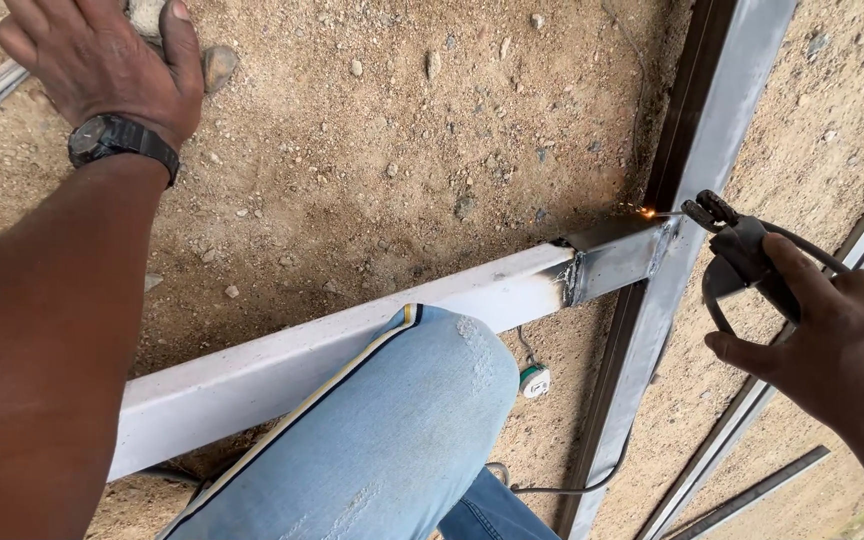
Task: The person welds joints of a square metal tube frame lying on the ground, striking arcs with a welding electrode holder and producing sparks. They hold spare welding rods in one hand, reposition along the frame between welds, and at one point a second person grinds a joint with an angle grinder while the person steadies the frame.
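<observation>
A black electrode holder (pixel 737 250) is clasped in the right hand (pixel 842 345), its grip closed around the handle. Its glowing rod tip is pressed against the steel tube joint (pixel 617 255), just left of the grip. The left hand (pixel 102 60) is spread open on the dirt ground (pixel 372 150).

Your left hand (pixel 102 60) is bare, with a black wristwatch (pixel 120 140) on a dark strap at the wrist. Your right hand (pixel 832 345) is ungloved, no sleeve showing. Your knee (pixel 392 420): light blue faded jeans, frayed patch, dark-and-yellow side stripe.

hands 2 (pixel 102 60) (pixel 832 340) | electrode holder 1 (pixel 742 255) | wristwatch 1 (pixel 117 140) | steel bars 5 (some partly cut off) (pixel 292 365)
</observation>
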